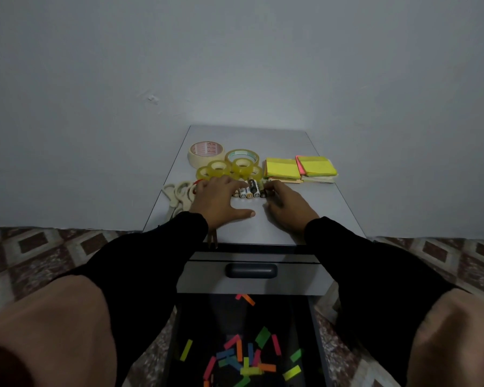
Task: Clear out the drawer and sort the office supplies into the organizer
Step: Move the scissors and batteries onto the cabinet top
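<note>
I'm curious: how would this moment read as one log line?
hands: gathering batteries | cabinet top: tapes, sticky notes | drawer: paper flags left

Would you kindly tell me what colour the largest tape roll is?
Cream, with red print inside its core: the largest tape roll, clearest in the head view.

A small work corner in a home room, with a drawer cabinet by the wall

A low gray cabinet stood right against a plain pale wall. On top of the cabinet lay tape rolls, sticky notes, batteries and scissors. Below the cabinet top, an open drawer held little colored paper flags. On both sides of the cabinet the floor had brown patterned tiles, like a house floor.
</note>
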